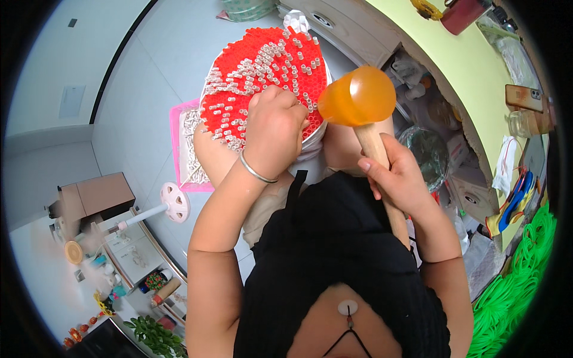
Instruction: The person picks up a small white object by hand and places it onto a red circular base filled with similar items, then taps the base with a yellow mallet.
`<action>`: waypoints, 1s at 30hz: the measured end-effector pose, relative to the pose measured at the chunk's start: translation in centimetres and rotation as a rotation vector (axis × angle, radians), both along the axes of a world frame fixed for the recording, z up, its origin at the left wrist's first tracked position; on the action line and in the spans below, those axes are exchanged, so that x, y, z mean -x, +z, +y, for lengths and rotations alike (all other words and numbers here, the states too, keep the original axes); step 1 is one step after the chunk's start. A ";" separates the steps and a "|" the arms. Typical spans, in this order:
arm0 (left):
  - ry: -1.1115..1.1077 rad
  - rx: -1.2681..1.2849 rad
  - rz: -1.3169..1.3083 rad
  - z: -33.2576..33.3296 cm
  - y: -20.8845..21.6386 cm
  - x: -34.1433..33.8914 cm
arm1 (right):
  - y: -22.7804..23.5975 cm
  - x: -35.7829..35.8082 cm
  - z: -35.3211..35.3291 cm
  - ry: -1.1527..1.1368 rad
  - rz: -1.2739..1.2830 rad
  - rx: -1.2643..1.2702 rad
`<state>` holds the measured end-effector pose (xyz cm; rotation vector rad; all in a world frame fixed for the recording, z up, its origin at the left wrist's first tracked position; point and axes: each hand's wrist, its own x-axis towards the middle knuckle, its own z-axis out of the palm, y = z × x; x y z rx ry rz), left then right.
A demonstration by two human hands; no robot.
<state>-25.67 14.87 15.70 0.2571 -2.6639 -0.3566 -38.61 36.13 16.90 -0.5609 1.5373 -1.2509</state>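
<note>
Gripping the wooden handle of an orange mallet (357, 95) raised just above the lap, the right hand (399, 173) has its fingers wrapped tight, while the left hand (273, 128), fingers curled, presses on a red board of white pegs (262, 65) on the knees.

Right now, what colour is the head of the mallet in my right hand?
Translucent orange, on a pale wooden handle. The mallet head shows best in the head view, held by the right hand.

head-worn fisheye, facing steeply down, close over lap, floor beyond, single view
</note>
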 end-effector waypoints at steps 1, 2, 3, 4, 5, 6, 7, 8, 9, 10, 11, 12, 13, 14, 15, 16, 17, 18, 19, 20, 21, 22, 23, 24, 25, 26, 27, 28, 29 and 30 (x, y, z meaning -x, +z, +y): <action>0.001 -0.023 0.015 -0.1 -0.1 -0.1 | 0.3 -0.1 -0.1 0.031 0.013 -0.012; 0.002 -0.046 0.030 -0.2 -0.3 -0.3 | 0.6 -0.2 -0.3 0.062 0.026 -0.024; 0.032 -0.100 0.008 -0.3 -0.4 -0.6 | 0.9 -0.4 -0.5 0.094 0.040 -0.035; 0.061 -0.159 -0.016 -0.2 -0.7 -1.1 | 1.5 -0.5 -0.7 0.116 0.062 -0.040; 0.091 -0.219 -0.040 -0.2 -0.9 -1.7 | 2.5 -0.5 -0.9 0.139 0.085 -0.045; 0.134 -0.305 0.038 -0.3 -0.8 -2.4 | 3.2 -0.5 -1.1 0.165 0.107 -0.049; 0.174 -0.397 0.117 -0.3 -0.6 -3.1 | 3.6 -0.7 -1.0 0.150 0.199 0.042; 0.216 -0.489 0.195 -0.4 -0.4 -3.8 | 3.8 -0.9 -0.9 0.137 0.291 0.133; 0.314 -0.505 0.256 -0.7 0.1 -4.9 | 3.6 -1.0 -1.0 0.163 0.394 0.139; 0.407 -0.547 0.347 -1.6 0.0 -6.0 | 3.5 -1.2 -1.1 0.185 0.504 0.143; 0.469 -0.593 0.485 -2.8 -1.1 -7.3 | 2.3 -1.4 -1.3 0.242 0.623 0.060; 0.558 -0.557 0.513 -4.4 -1.2 -9.4 | 1.8 -1.6 -1.9 0.312 0.742 -0.007; 0.645 -0.515 0.541 -6.4 -1.8 -11.7 | 1.2 -1.7 -2.8 0.340 0.718 -0.096; 0.739 -0.498 0.528 -8.8 -3.3 -13.9 | 0.7 -1.5 -2.7 0.299 0.794 0.073; 0.849 -0.470 0.499 -10.8 -5.2 -16.3 | 1.6 -1.5 -3.0 0.268 0.618 -0.035; 0.932 -0.414 0.349 -12.3 -6.7 -18.4 | 3.0 -1.7 -3.2 0.242 0.434 -0.155; 0.952 -0.383 0.239 -14.4 -9.3 -21.3 | 3.6 -2.2 -3.2 0.192 0.409 -0.156; 0.982 -0.335 0.059 -15.3 -11.2 -23.0 | 3.2 -2.2 -2.7 0.157 0.373 -0.069; 1.010 -0.368 -0.129 -16.4 -14.1 -25.9 | 3.7 -2.8 -2.7 0.085 0.221 -0.079; 1.044 -0.377 -0.292 -16.6 -17.1 -27.6 | 3.5 -3.1 -2.5 0.033 0.173 -0.040; 1.052 -0.551 -0.469 -16.4 -18.4 -27.5 | 3.2 -3.0 -2.1 0.007 0.158 -0.037; 1.113 -0.460 -0.594 -16.2 -20.4 -28.6 | 3.0 -3.1 -2.1 0.000 0.135 -0.021; 1.109 -0.453 -0.622 -16.0 -21.9 -28.3 | 3.1 -3.0 -2.0 -0.012 0.140 -0.033; 1.102 -0.444 -0.651 -15.8 -23.2 -28.0 | 3.1 -2.9 -1.8 -0.027 0.144 -0.044; 1.108 -0.439 -0.629 -15.3 -24.3 -27.3 | 3.0 -2.6 -1.5 -0.047 0.158 -0.063; 1.106 -0.438 -0.602 -14.7 -24.7 -26.3 | 2.9 -2.6 -1.4 -0.084 0.149 -0.076; 1.137 -0.501 -0.554 -14.1 -25.0 -25.3 | 3.0 -2.4 -1.2 -0.088 0.126 -0.065; 1.181 -0.515 -0.533 -14.0 -25.4 -25.6 | 3.1 -2.4 -1.3 -0.076 0.094 -0.040; 1.123 -0.458 -0.551 -14.3 -26.6 -27.4 | 3.4 -2.5 -1.6 -0.063 0.100 -0.021; 1.067 -0.425 -0.557 -14.6 -27.7 -28.1 | 3.5 -2.4 -1.6 -0.069 0.108 -0.026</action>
